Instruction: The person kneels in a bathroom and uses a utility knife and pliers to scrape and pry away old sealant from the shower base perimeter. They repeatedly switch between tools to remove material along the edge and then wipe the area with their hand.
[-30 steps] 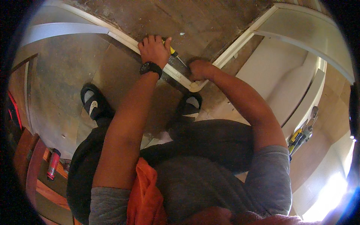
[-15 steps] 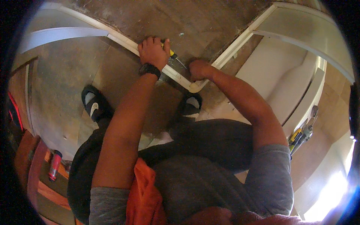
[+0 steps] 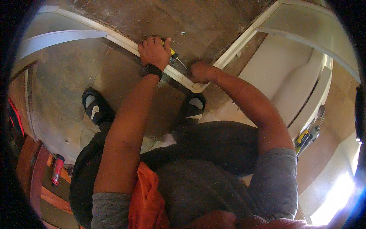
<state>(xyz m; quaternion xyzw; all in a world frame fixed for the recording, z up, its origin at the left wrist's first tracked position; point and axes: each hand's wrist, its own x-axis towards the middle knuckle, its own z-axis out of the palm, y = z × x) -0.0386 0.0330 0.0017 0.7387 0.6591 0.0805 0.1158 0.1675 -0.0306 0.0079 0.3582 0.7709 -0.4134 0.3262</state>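
At twelve o'clock, a yellow-and-black-handled screwdriver (image 3: 174, 54) with a thin metal shaft shows beside the thumb of a bare left hand (image 3: 155, 53).
Its shaft aims between four and five o'clock, at the curled bare right hand (image 3: 202, 71), so a slip of the handle would likely jab those fingers; leaning hard could also flex the narrow, white, angled frame (image 3: 182, 78) underneath. The screwdriver looks slim and straight, its handle partly hidden. The hands are apart: the left lies palm down across the frame, its grip on the handle impossible to tell; the right sits by the corner at one o'clock, its contents hidden. Farther out, mixed hand tools (image 3: 304, 135) lie past three and a red, black-ended cylinder (image 3: 58, 170) at eight.
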